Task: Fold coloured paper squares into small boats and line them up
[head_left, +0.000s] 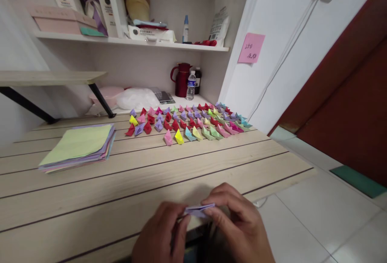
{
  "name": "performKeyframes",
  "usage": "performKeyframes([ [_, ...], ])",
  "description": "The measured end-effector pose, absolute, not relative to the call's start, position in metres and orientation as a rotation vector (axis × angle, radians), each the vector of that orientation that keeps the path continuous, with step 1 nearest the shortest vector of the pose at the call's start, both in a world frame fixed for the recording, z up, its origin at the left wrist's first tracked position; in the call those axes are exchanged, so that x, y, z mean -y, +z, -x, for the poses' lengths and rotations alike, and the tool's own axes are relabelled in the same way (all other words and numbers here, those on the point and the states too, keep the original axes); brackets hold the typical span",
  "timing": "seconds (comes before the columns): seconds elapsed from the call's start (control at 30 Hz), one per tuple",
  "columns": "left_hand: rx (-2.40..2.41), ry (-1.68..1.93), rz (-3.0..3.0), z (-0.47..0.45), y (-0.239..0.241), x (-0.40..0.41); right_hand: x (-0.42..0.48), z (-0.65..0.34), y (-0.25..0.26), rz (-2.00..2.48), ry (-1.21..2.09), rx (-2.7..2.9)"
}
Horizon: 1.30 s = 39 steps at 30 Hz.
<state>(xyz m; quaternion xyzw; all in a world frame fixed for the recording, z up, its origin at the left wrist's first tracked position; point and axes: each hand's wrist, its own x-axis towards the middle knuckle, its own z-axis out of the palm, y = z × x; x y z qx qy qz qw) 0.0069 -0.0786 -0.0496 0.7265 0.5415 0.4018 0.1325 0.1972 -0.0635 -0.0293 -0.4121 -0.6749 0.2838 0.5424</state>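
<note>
Pale grooved table boards [145,170] bear pointed paper boats [175,125], while left fingers [175,209] and right fingers [225,201] pinch folded lilac paper [198,211].

Apparently a home: shelved plush toy [137,1], dark-red jug [182,81].

Diffuse, moderate indoor light. The smooth white wall [281,13] is bright; the dark red-brown flat panel [347,98] is dim. Soft shadow darkens the pale wood-slatted table [229,148] around the bare left hand [165,230] and bare right hand [238,222]. Wide-angle distortion stretches the edges; small print on the long white packet [151,34] blurs.
</note>
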Motion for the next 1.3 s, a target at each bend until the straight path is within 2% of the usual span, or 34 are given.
performKeyframes([
  [0.1, -1.914, 1.264, -2.486, 0.017, -0.057, 0.071, 0.057, -0.197, -0.036, 0.875, 0.040, 1.744],
  [0.2, -2.061, 1.296, -2.744, 0.029, -0.064, 0.074, 0.051, -0.192, -0.044, 0.818, -0.163, 1.859],
  [0.43, -1.996, 1.429, -2.759, -0.005, -0.075, 0.093, 0.060, -0.198, -0.057, 0.886, -0.098, 2.066],
  [0.67, -1.785, 1.154, -2.789, -0.017, -0.077, 0.088, 0.072, -0.214, -0.073, 0.890, -0.059, 2.235],
  [0.83, -1.754, 1.115, -2.791, -0.014, -0.078, 0.088, 0.072, -0.224, -0.064, 0.969, 0.108, 2.244],
  [1.3, -1.526, 0.964, -3.082, 0.004, -0.059, 0.078, 0.058, -0.224, -0.034, 1.084, 0.267, 2.253],
])
